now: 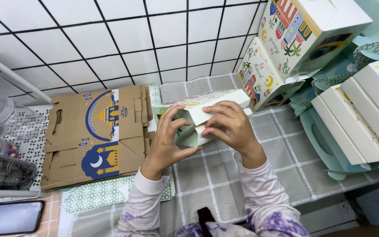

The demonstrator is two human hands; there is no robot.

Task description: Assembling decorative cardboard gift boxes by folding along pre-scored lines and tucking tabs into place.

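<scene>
Head view, looking down. Nearest me, a dark phone point(9, 217) lies at my lower left. Above it, both sleeves run forward onto the grey checked cloth point(216, 175). My left hand point(167, 136) and right hand point(229, 125) meet on a small white carton point(207, 103) with a green patterned inside. It lies straight ahead of me, its long axis running left to right and rising toward the right. Both hands are equally near. The left curls around the open end, fingers pinching a flap. The right clamps the top and near side. Beyond to the left lie flat brown cartons point(95, 136); to the right, finished boxes point(299, 35) stand against the tiled wall point(110, 39).
</scene>
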